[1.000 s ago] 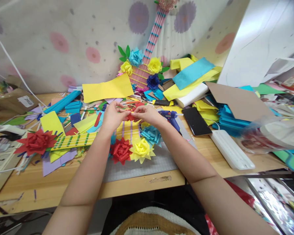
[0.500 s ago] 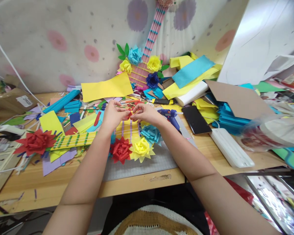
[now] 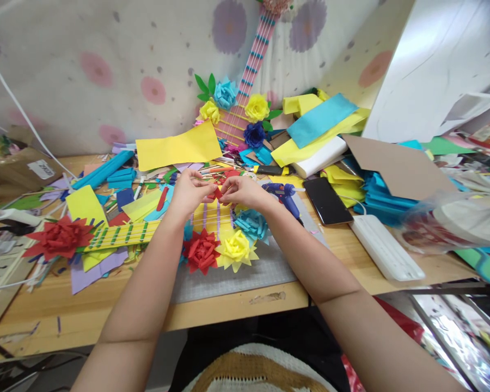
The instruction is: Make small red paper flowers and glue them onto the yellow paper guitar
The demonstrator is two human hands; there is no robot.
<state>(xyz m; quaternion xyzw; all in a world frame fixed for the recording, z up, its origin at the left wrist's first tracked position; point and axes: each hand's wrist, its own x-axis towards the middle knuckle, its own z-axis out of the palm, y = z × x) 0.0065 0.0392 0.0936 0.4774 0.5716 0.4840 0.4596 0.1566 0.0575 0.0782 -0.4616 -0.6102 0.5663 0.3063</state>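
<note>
Head camera: left hand (image 3: 190,191) and right hand (image 3: 242,191) pinch red paper (image 3: 218,194) above the yellow paper guitar (image 3: 211,216), left of the glue gun (image 3: 285,195).

Craft workspace, glue gun (image 3: 281,189), paper flowers (image 3: 202,250), coloured sheets (image 3: 179,147)
</note>
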